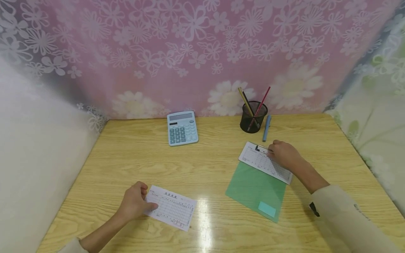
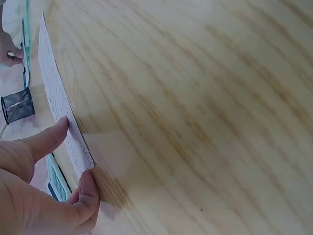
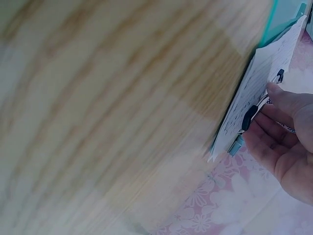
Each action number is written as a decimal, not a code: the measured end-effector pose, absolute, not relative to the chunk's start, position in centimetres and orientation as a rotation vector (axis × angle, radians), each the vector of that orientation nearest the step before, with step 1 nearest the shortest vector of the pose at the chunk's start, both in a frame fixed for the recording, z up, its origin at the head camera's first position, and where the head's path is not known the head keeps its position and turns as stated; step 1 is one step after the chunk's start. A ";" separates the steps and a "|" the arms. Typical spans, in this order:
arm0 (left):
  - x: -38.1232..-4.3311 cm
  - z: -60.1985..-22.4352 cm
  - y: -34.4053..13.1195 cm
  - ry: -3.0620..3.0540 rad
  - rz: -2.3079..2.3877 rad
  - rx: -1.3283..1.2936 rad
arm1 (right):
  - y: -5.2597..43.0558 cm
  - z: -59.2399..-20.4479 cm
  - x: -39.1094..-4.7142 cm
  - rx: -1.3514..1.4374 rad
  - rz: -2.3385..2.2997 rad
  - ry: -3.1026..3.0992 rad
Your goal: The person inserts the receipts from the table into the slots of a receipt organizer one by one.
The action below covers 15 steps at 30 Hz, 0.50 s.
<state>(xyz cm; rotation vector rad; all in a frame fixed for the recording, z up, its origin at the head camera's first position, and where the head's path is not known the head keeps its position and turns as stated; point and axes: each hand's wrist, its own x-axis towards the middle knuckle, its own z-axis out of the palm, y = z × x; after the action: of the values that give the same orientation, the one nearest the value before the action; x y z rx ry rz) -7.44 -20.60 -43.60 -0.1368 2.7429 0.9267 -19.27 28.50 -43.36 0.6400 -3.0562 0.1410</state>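
Note:
A printed paper form [image 1: 172,212] lies tilted at the front left in the head view. My left hand [image 1: 134,202] pinches its left end, thumb on the printed face; in the left wrist view the fingertips [image 2: 88,186] meet the paper's edge. To the right lies a green clipboard [image 1: 253,186] with a pale blue label near its lower corner. Printed forms [image 1: 253,158] are across its top, under a metal clip [image 1: 261,149]. My right hand [image 1: 284,154] pinches that clip; the right wrist view shows the thumb and fingers on either side of its wire lever.
A light blue calculator [image 1: 182,128] sits at the back of the wooden table [image 1: 142,158]. Further right stands a black mesh pen cup [image 1: 250,123] with several pencils, a blue pen [image 1: 267,128] beside it. Floral cloth [image 1: 177,77] hangs behind the table.

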 end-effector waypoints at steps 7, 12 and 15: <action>-7.5 -43.6 -20.5 2.747 0.903 -0.153 | 28.6 -43.6 -19.5 0.640 0.134 -3.051; -7.4 -43.6 -20.6 2.746 0.881 -0.126 | 28.6 -43.7 -19.5 0.635 0.132 -3.057; -7.4 -43.7 -20.7 2.732 0.884 -0.139 | 28.6 -43.7 -19.5 0.639 0.137 -3.057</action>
<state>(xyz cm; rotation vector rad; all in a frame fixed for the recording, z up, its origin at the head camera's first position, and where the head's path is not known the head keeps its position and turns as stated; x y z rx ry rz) -7.45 -20.66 -43.68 -0.1390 2.7325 0.8844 -19.51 28.60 -43.73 0.6386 -3.0574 0.1366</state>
